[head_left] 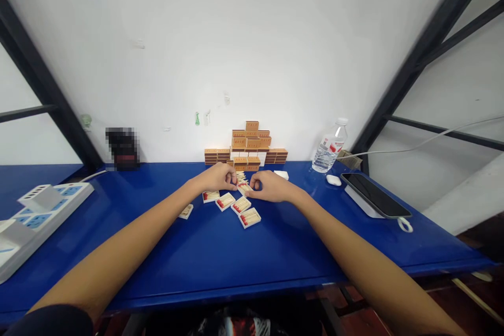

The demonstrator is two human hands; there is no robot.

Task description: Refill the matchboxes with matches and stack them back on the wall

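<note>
A small white matchbox tray (pixel 244 187) of red-tipped matches sits between my two hands. My right hand (pixel 271 187) grips its right side, thumb at the near edge and fingers curled. My left hand (pixel 219 177) is closed at the tray's left side, fingertips together; whatever they pinch is too small to make out. Loose matches (pixel 240 176) lie just behind the tray. Nearer me are more filled trays: one by my left wrist (pixel 211 196), one beside it (pixel 226 201), another (pixel 241 205) and the nearest (pixel 250 217).
Stacked brown matchboxes (pixel 252 142) stand against the wall. Another small tray (pixel 186 211) lies beside my left forearm. To the right are a water bottle (pixel 331 147), a white earphone case (pixel 334 180) and a phone (pixel 374 195). A power strip (pixel 47 220) lies at left.
</note>
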